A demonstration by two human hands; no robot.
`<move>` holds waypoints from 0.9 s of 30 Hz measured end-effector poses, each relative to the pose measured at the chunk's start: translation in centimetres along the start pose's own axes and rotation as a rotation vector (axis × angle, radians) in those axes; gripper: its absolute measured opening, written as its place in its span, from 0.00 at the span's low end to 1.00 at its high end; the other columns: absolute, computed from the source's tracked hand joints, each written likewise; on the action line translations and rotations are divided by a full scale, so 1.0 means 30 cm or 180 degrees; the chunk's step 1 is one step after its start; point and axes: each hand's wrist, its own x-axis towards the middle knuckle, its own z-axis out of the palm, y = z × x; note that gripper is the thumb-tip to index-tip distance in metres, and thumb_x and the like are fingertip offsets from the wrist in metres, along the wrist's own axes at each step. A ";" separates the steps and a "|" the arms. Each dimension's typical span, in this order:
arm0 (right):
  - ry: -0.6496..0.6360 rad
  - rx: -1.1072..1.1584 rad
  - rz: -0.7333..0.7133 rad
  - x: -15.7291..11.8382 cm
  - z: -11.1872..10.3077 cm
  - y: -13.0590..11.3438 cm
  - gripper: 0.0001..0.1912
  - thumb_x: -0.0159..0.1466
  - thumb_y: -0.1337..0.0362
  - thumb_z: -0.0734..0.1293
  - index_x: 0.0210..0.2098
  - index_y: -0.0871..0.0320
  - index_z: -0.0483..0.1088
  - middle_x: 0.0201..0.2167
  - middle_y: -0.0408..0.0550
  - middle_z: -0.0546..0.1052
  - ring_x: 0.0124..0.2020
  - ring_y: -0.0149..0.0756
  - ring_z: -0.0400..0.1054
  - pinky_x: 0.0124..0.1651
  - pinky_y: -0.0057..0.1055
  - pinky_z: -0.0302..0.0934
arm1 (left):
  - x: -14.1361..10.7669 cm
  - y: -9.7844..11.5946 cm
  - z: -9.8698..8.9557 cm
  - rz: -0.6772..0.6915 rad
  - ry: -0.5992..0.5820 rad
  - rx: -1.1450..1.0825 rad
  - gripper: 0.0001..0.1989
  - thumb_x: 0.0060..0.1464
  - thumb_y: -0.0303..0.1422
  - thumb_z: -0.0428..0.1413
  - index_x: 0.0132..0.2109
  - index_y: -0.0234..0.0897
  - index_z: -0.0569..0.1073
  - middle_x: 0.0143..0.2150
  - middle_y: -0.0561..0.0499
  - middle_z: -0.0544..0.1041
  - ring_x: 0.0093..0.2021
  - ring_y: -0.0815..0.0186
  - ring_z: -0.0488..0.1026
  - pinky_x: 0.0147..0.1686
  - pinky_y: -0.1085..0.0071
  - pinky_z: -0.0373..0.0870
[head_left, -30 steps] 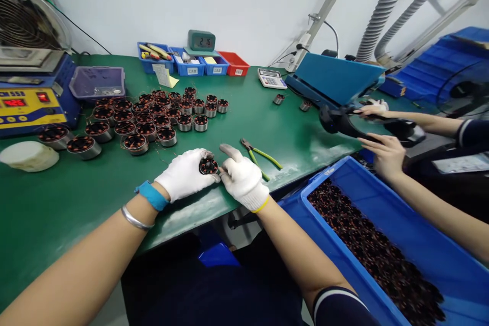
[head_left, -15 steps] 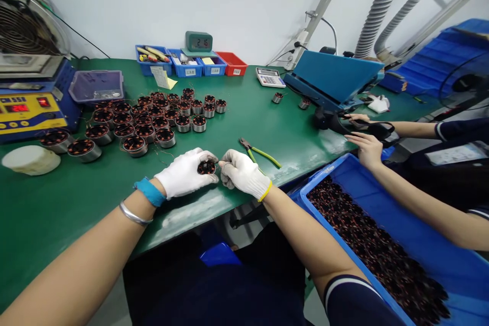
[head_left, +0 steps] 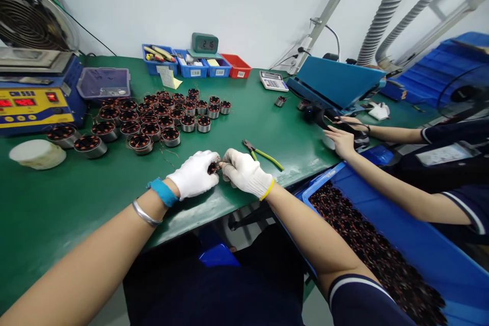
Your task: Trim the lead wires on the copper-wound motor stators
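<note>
My left hand (head_left: pixel 194 174), in a white glove, is closed around a small motor stator (head_left: pixel 213 167) with a dark core and copper windings, above the table's front part. My right hand (head_left: pixel 246 173), gloved in white with a yellow cuff, has its fingers pinched together at the stator's right side, on its thin wire ends. The gloves hide much of the stator. Green-handled cutting pliers (head_left: pixel 263 154) lie just beyond my right hand. Several more stators (head_left: pixel 151 130) in silvery rings stand grouped on the green table (head_left: pixel 153 183), with loose copper wires sticking out.
At left are a round white block (head_left: pixel 37 154), a blue-yellow control unit (head_left: pixel 34 104) and a purple tray (head_left: pixel 103 84). A calculator (head_left: pixel 273 81) lies farther back. On the right, a co-worker's hands (head_left: pixel 342 140) hold something dark above a blue crate (head_left: pixel 317 183) of stators.
My right fingers have moved onto the stator's edge, and the stator has turned in my left hand. The view has shifted slightly. The co-worker's hands have moved left.
</note>
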 end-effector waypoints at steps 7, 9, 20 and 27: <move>-0.0344 0.0234 0.0175 0.022 -0.004 0.011 0.06 0.65 0.63 0.59 0.31 0.56 0.59 0.20 0.38 0.72 0.14 0.25 0.62 0.17 0.21 0.55 | -0.001 -0.019 0.027 0.0065 0.0272 -0.0371 0.05 0.48 0.33 0.49 0.33 0.38 0.66 0.34 0.48 0.71 0.37 0.60 0.68 0.38 0.65 0.64; -0.0475 0.0440 0.0303 0.033 -0.005 0.016 0.06 0.65 0.64 0.59 0.31 0.56 0.59 0.19 0.38 0.72 0.13 0.24 0.62 0.15 0.21 0.56 | -0.001 -0.037 0.022 0.0224 0.0244 -0.0606 0.08 0.51 0.36 0.47 0.33 0.38 0.67 0.35 0.48 0.72 0.37 0.61 0.68 0.39 0.65 0.64; -0.0638 0.0897 0.0394 -0.040 0.037 -0.012 0.05 0.65 0.66 0.59 0.31 0.56 0.58 0.19 0.38 0.73 0.14 0.25 0.64 0.16 0.20 0.58 | 0.005 -0.031 0.017 -0.0356 0.0165 -0.1608 0.11 0.48 0.40 0.48 0.30 0.38 0.70 0.26 0.53 0.72 0.29 0.64 0.67 0.31 0.68 0.64; -0.0101 0.0474 -0.0342 -0.100 0.087 -0.028 0.05 0.63 0.62 0.61 0.32 0.56 0.64 0.23 0.41 0.75 0.20 0.28 0.69 0.24 0.24 0.64 | 0.012 -0.029 0.008 -0.0652 0.0079 -0.2005 0.17 0.42 0.42 0.53 0.36 0.36 0.76 0.39 0.49 0.79 0.45 0.55 0.73 0.47 0.63 0.68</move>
